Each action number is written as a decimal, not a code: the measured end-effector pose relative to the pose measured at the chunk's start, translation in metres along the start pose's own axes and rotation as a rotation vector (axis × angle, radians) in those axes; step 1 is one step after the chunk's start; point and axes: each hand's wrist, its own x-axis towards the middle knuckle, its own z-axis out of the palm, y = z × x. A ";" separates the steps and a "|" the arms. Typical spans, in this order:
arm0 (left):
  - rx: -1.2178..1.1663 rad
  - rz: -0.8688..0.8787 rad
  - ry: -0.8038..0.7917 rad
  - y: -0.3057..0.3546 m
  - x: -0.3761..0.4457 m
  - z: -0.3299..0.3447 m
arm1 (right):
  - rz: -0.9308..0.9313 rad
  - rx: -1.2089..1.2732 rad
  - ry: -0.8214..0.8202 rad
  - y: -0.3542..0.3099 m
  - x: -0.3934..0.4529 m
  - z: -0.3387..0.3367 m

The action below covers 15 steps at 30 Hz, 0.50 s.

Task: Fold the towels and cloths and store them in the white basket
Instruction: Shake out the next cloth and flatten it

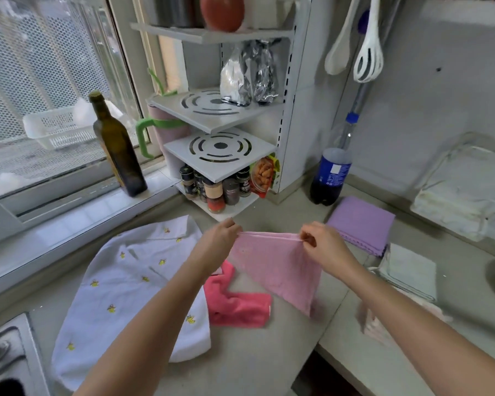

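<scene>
A light pink cloth (277,267) hangs above the counter, stretched by its top edge. My left hand (217,238) pinches its left corner and my right hand (323,244) pinches its right corner. Under it a crumpled darker pink towel (237,307) lies on the counter. To the left lies a white garment with small yellow prints (132,284), spread out. A folded purple cloth (360,221) sits at the back right, and folded white cloths (409,270) lie to its right front. A white basket (57,130) stands outside the window on the left.
A dark oil bottle (117,147) stands on the window sill. A white corner rack (220,155) holds spice jars. A cola bottle (330,172) stands next to it. A stove corner (6,355) shows at lower left, and a white tray (463,190) at right.
</scene>
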 end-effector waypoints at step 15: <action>-0.073 -0.205 -0.109 0.104 0.118 -0.081 | 0.009 -0.060 0.063 0.076 0.055 -0.116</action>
